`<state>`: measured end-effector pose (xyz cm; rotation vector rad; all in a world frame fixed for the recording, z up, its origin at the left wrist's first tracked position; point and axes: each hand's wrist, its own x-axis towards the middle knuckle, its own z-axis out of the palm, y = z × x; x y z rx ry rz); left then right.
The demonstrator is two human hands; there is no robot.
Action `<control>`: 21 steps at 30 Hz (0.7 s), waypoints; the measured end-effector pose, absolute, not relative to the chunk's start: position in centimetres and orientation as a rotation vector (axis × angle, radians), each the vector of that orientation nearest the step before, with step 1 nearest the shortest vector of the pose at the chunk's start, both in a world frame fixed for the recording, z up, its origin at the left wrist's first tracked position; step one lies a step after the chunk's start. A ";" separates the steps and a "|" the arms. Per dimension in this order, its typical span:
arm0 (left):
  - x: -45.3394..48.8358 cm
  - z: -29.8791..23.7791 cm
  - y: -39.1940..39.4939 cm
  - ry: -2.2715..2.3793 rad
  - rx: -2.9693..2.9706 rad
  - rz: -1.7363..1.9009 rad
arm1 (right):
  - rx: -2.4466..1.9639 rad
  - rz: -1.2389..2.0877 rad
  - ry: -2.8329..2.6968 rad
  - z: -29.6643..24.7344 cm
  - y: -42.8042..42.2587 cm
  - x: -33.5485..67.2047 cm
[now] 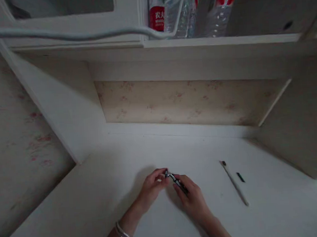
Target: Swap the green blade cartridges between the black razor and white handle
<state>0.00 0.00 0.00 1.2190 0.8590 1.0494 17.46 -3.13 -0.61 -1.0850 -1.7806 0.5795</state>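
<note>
My right hand (pixel 191 195) is wrapped around the dark handle of what looks like a razor (pixel 173 177), whose shiny metal neck points up and left. At that end, the fingertips of my left hand (pixel 153 186) pinch its small dark head. Both hands are close together above the white tabletop. To the right of them lies a toothbrush (pixel 235 183) with a pale handle and dark bristles, its head toward the back. Beside it rests a small dark green strip (pixel 240 177), too small to identify.
A white desk surface (pixel 112 193) spreads below, with side panels and a flowered wall (pixel 173 99) behind. Overhead, a cabinet shelf (pixel 223 41) holds several plastic bottles (pixel 157 18). A pale cable or rod (pixel 75 37) crosses in front of the cabinet.
</note>
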 end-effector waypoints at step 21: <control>0.1 0.0 -0.3 0.454 1.121 0.954 | -0.807 1.703 -1.026 0.3 -4.3 16.2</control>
